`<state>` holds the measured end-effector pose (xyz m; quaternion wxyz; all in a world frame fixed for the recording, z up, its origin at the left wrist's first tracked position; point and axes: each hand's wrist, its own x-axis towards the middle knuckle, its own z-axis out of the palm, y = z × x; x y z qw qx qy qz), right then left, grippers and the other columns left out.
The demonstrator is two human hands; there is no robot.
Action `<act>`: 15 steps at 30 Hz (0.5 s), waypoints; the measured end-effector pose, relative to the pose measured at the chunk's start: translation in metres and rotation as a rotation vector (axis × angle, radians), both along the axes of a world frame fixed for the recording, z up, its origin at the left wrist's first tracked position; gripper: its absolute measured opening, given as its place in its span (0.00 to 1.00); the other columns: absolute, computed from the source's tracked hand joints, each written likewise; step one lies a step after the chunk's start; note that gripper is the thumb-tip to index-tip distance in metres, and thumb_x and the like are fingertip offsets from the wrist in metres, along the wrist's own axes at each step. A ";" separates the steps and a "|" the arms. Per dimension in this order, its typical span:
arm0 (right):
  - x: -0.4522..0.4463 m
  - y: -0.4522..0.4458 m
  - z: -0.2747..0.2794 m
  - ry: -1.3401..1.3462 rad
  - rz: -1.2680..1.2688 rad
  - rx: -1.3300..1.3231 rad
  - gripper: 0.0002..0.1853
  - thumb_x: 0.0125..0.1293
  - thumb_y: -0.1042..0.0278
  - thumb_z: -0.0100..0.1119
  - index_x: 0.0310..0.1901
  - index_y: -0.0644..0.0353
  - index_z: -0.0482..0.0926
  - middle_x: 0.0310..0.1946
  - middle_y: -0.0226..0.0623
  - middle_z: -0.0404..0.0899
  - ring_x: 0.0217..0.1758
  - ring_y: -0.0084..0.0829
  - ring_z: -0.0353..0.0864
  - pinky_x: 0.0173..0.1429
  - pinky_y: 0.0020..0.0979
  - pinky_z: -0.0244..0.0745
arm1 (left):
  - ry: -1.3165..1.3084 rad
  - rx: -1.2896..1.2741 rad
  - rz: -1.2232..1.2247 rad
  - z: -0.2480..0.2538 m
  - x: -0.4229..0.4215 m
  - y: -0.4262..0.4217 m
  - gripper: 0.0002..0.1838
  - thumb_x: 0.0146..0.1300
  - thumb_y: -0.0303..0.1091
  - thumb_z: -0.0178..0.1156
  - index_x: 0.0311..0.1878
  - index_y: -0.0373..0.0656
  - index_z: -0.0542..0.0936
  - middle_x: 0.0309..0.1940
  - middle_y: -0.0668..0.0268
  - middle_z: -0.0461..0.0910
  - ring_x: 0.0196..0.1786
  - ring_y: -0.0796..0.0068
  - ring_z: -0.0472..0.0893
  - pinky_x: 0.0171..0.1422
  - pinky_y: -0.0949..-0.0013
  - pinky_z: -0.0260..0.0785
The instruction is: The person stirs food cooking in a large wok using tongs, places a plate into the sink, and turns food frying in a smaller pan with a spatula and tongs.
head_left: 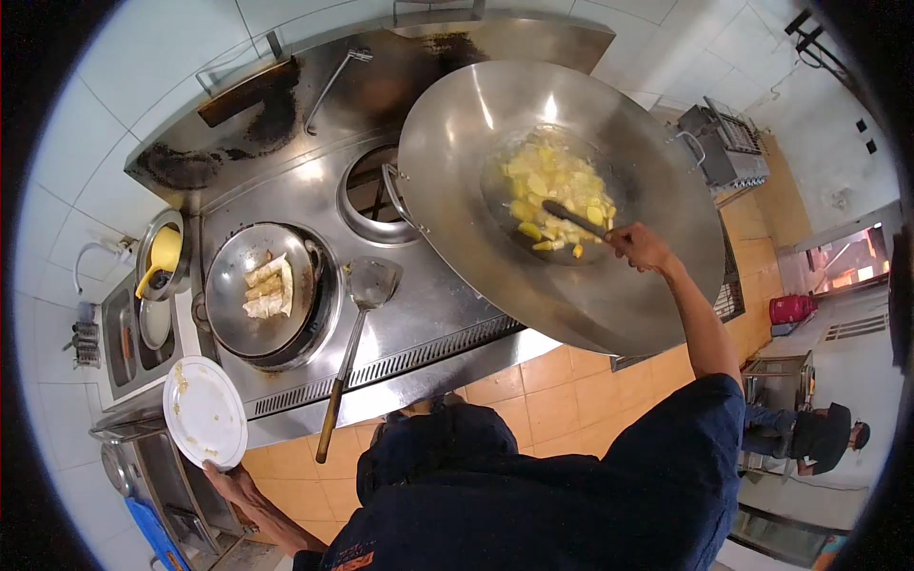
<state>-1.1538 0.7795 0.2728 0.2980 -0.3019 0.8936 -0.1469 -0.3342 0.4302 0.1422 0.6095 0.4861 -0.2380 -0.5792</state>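
Note:
My left hand [228, 483] grips the lower rim of a white oval plate [205, 411], which is tilted and has yellowish food bits stuck on it. My right hand [640, 247] is closed round the end of a dark, slim utensil [574, 218], whose exact kind I cannot make out. The utensil's far end lies among yellow food pieces [552, 181], which look like potato slices, in the bottom of a very large steel wok [466, 228]. To the left, a smaller pan [228, 314] holds folded, pale wrap-like pieces [269, 287].
A long-handled wok spatula [350, 352] lies across the steel stove [419, 295], its wooden handle jutting past the front edge. At the left stand a sink [122, 343] and a pot [152, 249] with a yellow ladle [164, 249]. Another person [809, 436] is at the far right.

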 end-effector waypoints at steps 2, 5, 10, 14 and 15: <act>-0.009 -0.006 -0.008 0.156 0.043 -0.001 0.20 0.71 0.52 0.51 0.37 0.61 0.82 0.16 0.34 0.73 0.13 0.23 0.71 0.16 0.31 0.68 | 0.000 0.001 0.005 -0.006 0.005 -0.002 0.31 0.69 0.42 0.54 0.70 0.39 0.59 0.65 0.51 0.65 0.63 0.53 0.70 0.67 0.53 0.66; -0.012 -0.023 -0.019 0.230 0.061 0.023 0.19 0.71 0.54 0.51 0.35 0.63 0.82 0.14 0.39 0.73 0.14 0.30 0.73 0.20 0.35 0.70 | -0.031 -0.023 -0.011 -0.001 0.000 -0.001 0.31 0.69 0.41 0.53 0.70 0.38 0.58 0.65 0.50 0.65 0.63 0.53 0.70 0.67 0.53 0.66; -0.048 -0.049 -0.057 0.513 0.262 0.067 0.19 0.71 0.56 0.50 0.33 0.65 0.81 0.22 0.52 0.77 0.26 0.51 0.77 0.33 0.46 0.72 | -0.071 0.021 0.016 0.016 -0.016 0.005 0.31 0.69 0.41 0.52 0.70 0.39 0.57 0.65 0.50 0.65 0.63 0.51 0.70 0.65 0.49 0.67; -0.063 -0.061 -0.066 0.468 0.232 0.112 0.20 0.70 0.55 0.50 0.35 0.65 0.82 0.26 0.55 0.78 0.32 0.56 0.78 0.39 0.49 0.72 | -0.095 0.018 0.073 0.025 -0.026 0.009 0.30 0.69 0.41 0.51 0.71 0.41 0.57 0.65 0.50 0.64 0.63 0.50 0.70 0.65 0.48 0.67; -0.064 -0.065 -0.067 0.442 0.217 0.138 0.20 0.70 0.55 0.49 0.35 0.65 0.82 0.27 0.55 0.78 0.32 0.55 0.78 0.39 0.49 0.72 | -0.096 0.006 0.078 0.026 -0.026 0.011 0.30 0.70 0.41 0.51 0.71 0.41 0.57 0.65 0.50 0.64 0.63 0.50 0.70 0.65 0.48 0.67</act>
